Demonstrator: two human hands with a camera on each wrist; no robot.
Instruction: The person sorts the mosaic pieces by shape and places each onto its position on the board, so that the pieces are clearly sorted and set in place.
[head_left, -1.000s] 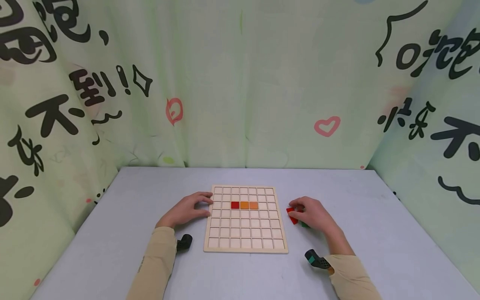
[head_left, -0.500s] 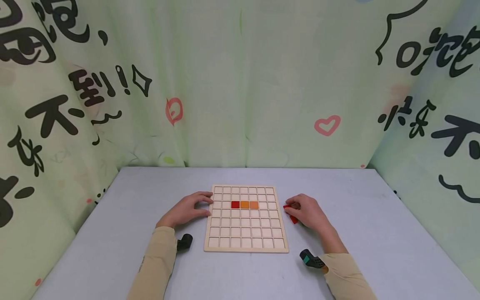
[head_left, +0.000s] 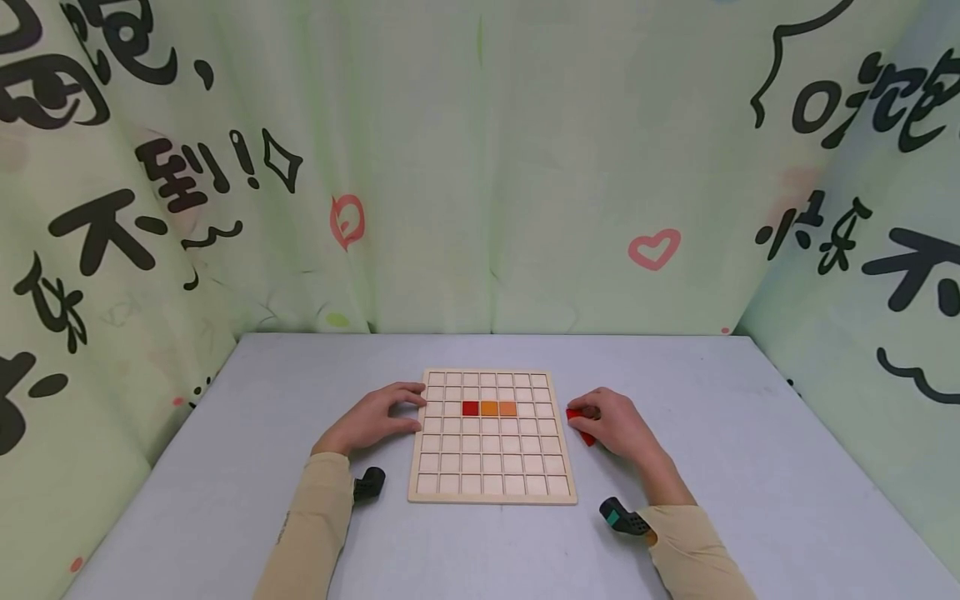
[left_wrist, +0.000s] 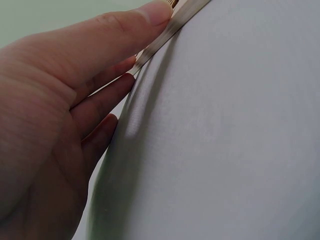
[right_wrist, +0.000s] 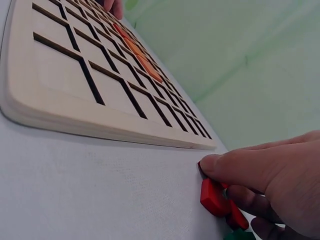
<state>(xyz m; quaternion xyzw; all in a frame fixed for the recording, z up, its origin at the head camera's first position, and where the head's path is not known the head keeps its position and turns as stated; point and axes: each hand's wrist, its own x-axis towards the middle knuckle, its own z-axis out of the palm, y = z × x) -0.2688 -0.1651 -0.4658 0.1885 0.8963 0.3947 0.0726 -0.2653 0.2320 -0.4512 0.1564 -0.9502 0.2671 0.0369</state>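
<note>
A wooden grid board (head_left: pixel 491 500) lies flat on the table. One of its rows holds a dark red square tile (head_left: pixel 470 408) and two orange tiles (head_left: pixel 498 409) side by side. At the board's left edge, my left hand (head_left: pixel 375 415) touches the rim with loosely bent fingers, the thumb apart from them. Just off the right edge, my right hand (head_left: pixel 613 423) pinches a small red block (head_left: pixel 573 413) low on the table. Another red block (right_wrist: pixel 214 198) and a green piece (right_wrist: pixel 240 234) lie under its fingers in the right wrist view, partly hidden.
The white table (head_left: pixel 300 367) extends around the board on every side. Curtains (head_left: pixel 487 167) with printed writing close in its back and sides. A black camera (head_left: pixel 370 484) is strapped to the left wrist and another camera (head_left: pixel 624 517) to the right.
My right hand has shifted a little left, nearer the board, along with a red block. The green piece that showed beneath it is now hidden in the head view. My left hand stays put.
</note>
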